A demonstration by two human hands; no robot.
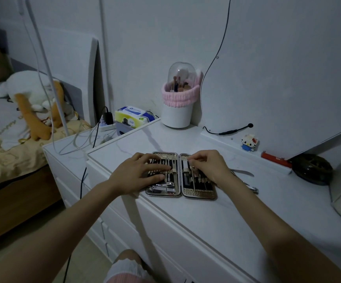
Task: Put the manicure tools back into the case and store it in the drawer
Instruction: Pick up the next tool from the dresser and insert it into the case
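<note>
Step in hand: refilling of the open gold-edged, black-lined manicure case (180, 194); judged partway done, most elastic loops already filled.
Case position: flat and splayed open on the white marble-look dresser top (216, 217), close to its front edge, both halves up.
Left hand (139, 173): laid across the left half, fingers straight and slightly spread, pressing on the row of tools; nothing gripped.
Right hand (208, 165): over the upper part of the right half, fingertips (192, 160) drawn together as if pinching a slim silver tool (194, 176) near its top; exact hold too small to confirm.
Tool versus fingers: shaft running down toward the near edge of the right half, apparently lying in or over a loop; seated or not, cannot tell.
Outstanding items: silver pointed blade tool (243, 172) and silver nail clippers (253, 188) loose on the top, just right of the case, apart from both hands.
Next move, judged: seating the pinched tool, then fetching the two loose pieces, closing the halves, stowing in a drawer.
Risk, judged: case shifting toward the front edge if the left-hand pressure lifts.
</note>
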